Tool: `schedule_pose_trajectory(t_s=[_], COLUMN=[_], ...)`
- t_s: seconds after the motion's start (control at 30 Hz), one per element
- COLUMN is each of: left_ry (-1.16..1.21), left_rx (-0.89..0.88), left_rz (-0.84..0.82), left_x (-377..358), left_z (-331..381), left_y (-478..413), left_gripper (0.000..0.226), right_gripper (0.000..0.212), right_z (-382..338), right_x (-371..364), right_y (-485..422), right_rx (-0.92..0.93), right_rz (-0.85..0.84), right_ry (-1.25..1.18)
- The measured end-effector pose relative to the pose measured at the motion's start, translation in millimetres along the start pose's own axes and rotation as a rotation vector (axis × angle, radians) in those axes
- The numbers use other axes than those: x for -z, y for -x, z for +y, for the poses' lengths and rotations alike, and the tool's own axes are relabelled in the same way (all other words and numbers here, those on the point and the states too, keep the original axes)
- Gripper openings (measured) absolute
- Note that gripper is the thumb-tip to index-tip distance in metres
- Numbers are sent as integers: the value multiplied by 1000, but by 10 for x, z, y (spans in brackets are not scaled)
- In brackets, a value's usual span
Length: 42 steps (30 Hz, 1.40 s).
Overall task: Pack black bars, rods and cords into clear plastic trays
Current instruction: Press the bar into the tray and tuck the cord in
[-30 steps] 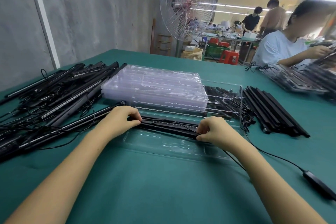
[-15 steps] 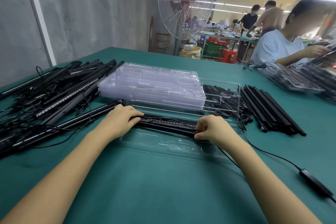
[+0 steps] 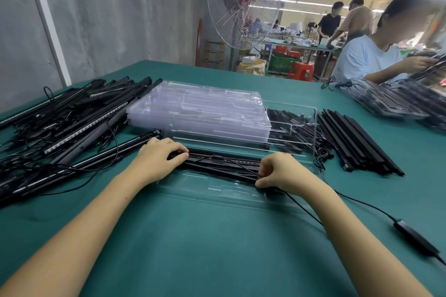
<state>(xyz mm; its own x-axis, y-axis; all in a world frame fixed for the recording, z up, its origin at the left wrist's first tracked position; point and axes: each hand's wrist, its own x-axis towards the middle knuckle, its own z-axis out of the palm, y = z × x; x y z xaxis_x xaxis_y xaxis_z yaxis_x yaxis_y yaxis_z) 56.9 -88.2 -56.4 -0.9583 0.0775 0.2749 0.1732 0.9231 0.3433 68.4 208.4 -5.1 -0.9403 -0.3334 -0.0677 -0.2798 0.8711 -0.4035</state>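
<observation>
Both grips were closed: our left hand [image 3: 159, 155] curled round the left end of the black bar [image 3: 222, 164], our right hand [image 3: 281, 170] pinched the cord [image 3: 362, 205] at its right end. Between them the bar lay crosswise in the clear tray [image 3: 217, 190], cord trailing toward the near right corner of the table [image 3: 217, 248].
</observation>
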Motion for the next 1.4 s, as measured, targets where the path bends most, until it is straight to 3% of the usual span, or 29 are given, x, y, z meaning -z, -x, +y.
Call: schedule_pose_trajectory(t_s=[0.43, 0.57, 0.63, 0.73, 0.9, 1.4], left_ry=[-129, -181, -182, -174, -118, -60], left_rx=[-20, 14, 24, 27, 31, -19], left_rz=[-15, -1, -3, -9, 12, 31], left_x=[28, -3, 9, 10, -30, -11], left_z=[160, 275, 282, 276, 250, 195], left_y=[59, 106, 106, 101, 121, 112], left_gripper=[29, 34, 34, 34, 31, 29], right_gripper=[6, 24, 29, 12, 34, 24], right_z=[-45, 23, 108, 285, 515, 716], right_x=[54, 124, 159, 137, 79, 79], right_y=[52, 52, 46, -4, -37, -23], right_rx=[25, -22, -71, -120, -183, -172], right_rz=[27, 14, 103, 317, 279, 402], right_ry=[127, -47, -157, 8, 80, -100])
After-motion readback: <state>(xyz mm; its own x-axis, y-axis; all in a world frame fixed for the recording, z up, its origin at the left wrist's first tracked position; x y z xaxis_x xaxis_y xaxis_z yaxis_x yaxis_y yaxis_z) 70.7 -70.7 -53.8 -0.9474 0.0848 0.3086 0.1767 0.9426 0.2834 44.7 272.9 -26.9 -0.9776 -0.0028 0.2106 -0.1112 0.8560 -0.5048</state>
